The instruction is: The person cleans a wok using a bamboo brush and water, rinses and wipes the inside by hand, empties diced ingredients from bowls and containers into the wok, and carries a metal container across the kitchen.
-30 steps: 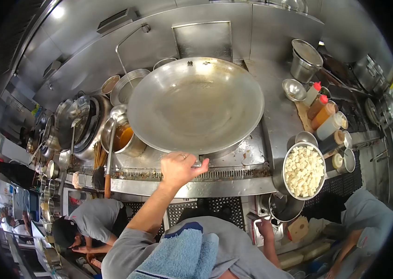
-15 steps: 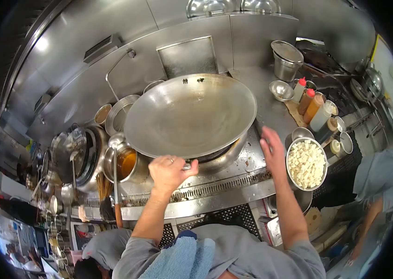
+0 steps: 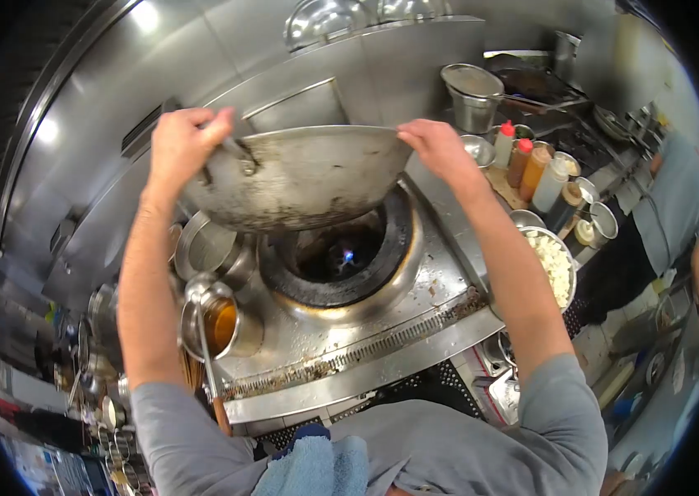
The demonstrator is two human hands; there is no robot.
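A large wok (image 3: 308,178) hangs in the air above the burner (image 3: 337,256), tilted away so that its blackened underside faces me. My left hand (image 3: 188,145) is closed round the loop handle at its near left side. With my right hand (image 3: 440,147) I pinch the right end of the rim. The inside of the wok is hidden from this side. Below it the burner's dark ring lies exposed, with a small blue flame at its centre.
A pot of amber liquid (image 3: 221,325) with a ladle stands left of the burner. At right are squeeze bottles (image 3: 550,186) and a bowl of white cubes (image 3: 552,264), partly behind my right forearm. A co-worker (image 3: 672,207) is at far right.
The wok has been lifted off the burner and tipped away from me. My left hand rose with the handle, and my right hand moved from beside the wok up to its rim.
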